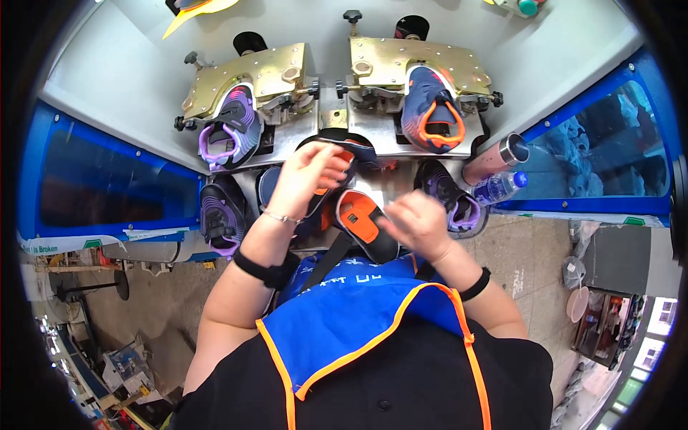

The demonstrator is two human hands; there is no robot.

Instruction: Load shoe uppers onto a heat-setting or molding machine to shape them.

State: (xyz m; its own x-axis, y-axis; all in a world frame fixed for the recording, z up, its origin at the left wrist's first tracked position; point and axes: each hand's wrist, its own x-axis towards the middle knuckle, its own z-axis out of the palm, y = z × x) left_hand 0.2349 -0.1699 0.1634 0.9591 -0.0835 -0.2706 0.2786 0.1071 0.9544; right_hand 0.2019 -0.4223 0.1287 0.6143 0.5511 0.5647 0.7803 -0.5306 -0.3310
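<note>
My left hand (pixel 315 172) is over the middle of the metal bench, its fingers loosely bent and slightly apart. Right by its fingertips is a dark insole-like piece (pixel 362 148) with some orange; I see no grip on it. Below that hand lies a navy shoe (pixel 269 185), partly covered by hand and wrist. A black insole (pixel 383 249) with an orange patch (pixel 360 221) on its face rests near my lap. My right hand (pixel 417 223) is close beside this insole, fingers bent toward it and smeared by motion, so any contact is unclear.
Two brass-coloured clamping fixtures (pixel 251 70) (pixel 423 61) stand at the back, with a purple-black shoe (pixel 240 118) and a navy-orange shoe (pixel 434 107) at them. More purple-black shoes (pixel 222 211) (pixel 448 190) flank the bench. A pink tumbler (pixel 487 161) and water bottle (pixel 498 188) are at right.
</note>
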